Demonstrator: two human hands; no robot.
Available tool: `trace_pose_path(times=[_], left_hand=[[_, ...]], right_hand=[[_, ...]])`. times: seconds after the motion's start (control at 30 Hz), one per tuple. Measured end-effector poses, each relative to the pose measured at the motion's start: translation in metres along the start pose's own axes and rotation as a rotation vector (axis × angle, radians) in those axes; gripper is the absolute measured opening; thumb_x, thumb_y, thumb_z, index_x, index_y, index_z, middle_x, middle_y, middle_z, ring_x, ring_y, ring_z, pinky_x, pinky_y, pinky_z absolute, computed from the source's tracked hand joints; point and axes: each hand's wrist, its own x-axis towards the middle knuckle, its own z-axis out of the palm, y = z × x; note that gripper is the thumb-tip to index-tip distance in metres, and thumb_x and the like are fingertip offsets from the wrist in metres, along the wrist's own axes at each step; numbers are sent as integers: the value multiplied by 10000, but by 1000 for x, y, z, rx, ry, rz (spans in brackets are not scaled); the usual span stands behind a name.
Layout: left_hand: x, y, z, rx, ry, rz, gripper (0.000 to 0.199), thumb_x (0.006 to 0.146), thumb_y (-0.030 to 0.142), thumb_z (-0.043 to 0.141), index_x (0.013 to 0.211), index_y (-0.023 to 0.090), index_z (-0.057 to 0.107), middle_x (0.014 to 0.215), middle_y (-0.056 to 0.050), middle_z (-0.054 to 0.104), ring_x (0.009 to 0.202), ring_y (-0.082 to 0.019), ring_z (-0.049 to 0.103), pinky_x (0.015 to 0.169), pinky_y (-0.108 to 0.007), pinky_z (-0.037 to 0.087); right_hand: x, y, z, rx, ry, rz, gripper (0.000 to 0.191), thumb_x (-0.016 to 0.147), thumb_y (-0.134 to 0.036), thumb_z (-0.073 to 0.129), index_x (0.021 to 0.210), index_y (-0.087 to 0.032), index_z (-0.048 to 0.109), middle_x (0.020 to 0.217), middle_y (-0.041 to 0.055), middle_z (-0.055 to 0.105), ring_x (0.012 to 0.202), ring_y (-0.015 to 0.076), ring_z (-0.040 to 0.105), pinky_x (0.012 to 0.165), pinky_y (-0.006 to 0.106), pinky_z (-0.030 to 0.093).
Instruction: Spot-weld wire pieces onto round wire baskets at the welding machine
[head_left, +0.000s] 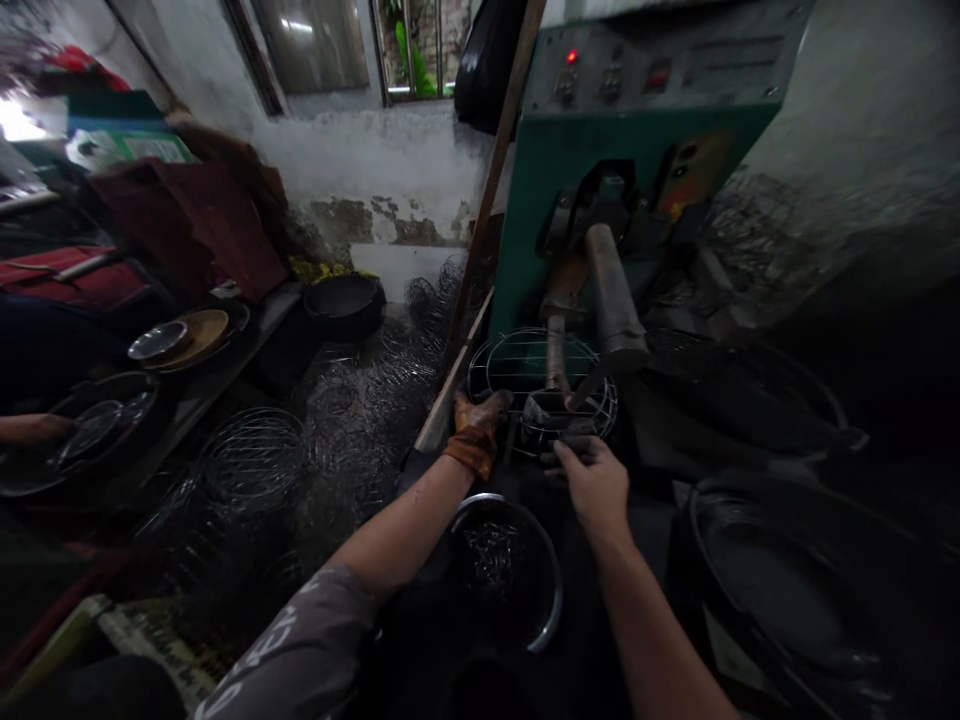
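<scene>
Looks like you're mid-job: your gloved left hand grips the edge of that wire rack up at the green machine. Your right hand is bunched by its near rim, can't tell on what. Crosswires are in; plenty of metal bits left in the bowl.

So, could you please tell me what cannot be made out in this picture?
All in the head view:
What, if anything, the right hand pinches: its dark fingertips blend into shadow.
How the gloved left hand's fingers sit on the wire rack: the glove itself hides part of the grip.
The count of small pieces in the bowl: too small and dark.
The co-worker's body: cut off by the left edge.
</scene>
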Motion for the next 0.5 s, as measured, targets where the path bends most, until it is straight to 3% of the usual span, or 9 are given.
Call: trace_pose_path(times=[0.17,0.33,0.5], left_hand=[[0,0,3,-26,31,-3,682,626,196,953,1202,248,592,971,-34,734,829,-178,708,687,-247,536],[-2,0,7,-44,25,-29,734,613,200,964,1224,247,561,952,-28,724,789,-168,700,701,-261,537],[-3,2,10,9,18,-85,629,667,185,924,1187,251,576,923,-9,715,739,-150,683,683,-254,531]], right_hand=[[4,9,3,-250,49,-56,452,702,-690,684,749,-251,590,575,29,694,449,213,627,507,338,510],[7,9,0,-240,96,-54,466,710,-699,676,780,-247,587,567,41,690,416,227,610,476,340,474],[12,17,-1,-276,119,-89,509,732,-724,643,824,-225,608,597,55,701,466,238,649,520,355,523]])
